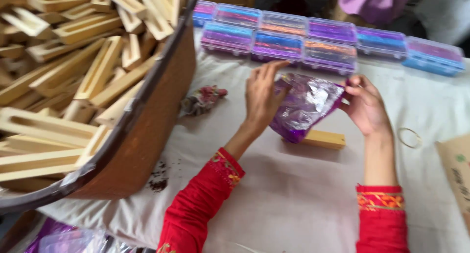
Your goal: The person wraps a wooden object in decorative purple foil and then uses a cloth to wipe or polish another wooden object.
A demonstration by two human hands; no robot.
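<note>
The hands hold a purple foil pouch [304, 106] at centre frame: the left hand [260, 95] flat against its side, the right hand [364, 106] pinching its mouth. Spreading that mouth wide should ease wrapping the wooden block [324, 139] lying beneath on the table [293, 194].

Wooden block [324, 139] half hidden under purple pouch [304, 106].

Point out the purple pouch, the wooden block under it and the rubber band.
purple pouch [304, 106], head view, middle of its shiny side.
wooden block [325, 139], head view, its top face.
rubber band [409, 137], head view, on the ring.
</note>
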